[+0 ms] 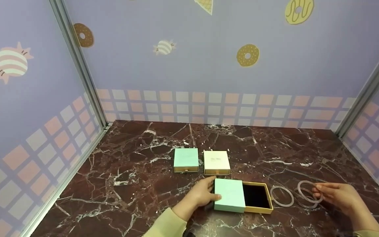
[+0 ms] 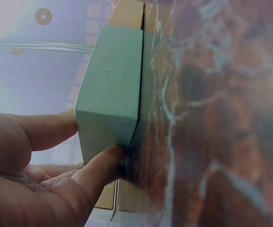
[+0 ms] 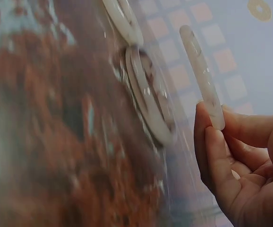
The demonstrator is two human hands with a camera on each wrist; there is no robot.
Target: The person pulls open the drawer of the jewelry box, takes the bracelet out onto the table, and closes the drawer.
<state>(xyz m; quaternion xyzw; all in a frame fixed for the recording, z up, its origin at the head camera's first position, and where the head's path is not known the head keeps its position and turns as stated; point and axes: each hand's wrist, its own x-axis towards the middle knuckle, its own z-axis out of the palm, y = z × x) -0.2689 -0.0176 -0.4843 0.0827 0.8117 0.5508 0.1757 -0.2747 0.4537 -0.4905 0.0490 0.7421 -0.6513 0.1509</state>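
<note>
A mint-green drawer box (image 1: 229,195) lies on the table with its gold-edged drawer (image 1: 271,204) pulled out to the right, showing a black lining. My left hand (image 1: 200,193) grips the box's left end; the thumb is on the lid and the fingers are at the side. In the left wrist view the green sleeve (image 2: 110,71) stands between thumb and fingers. My right hand (image 1: 339,196) pinches a pale bangle (image 3: 202,75) between thumb and fingers, raised off the table. Beneath it lies another bangle (image 3: 148,97), and a third bangle (image 1: 282,205) rests beside the drawer.
Behind the open box stand a closed mint box (image 1: 186,158) and a closed cream box (image 1: 216,161), side by side. The dark red marbled table (image 1: 137,197) is bounded by patterned lilac panels (image 1: 202,65) at the back and both sides.
</note>
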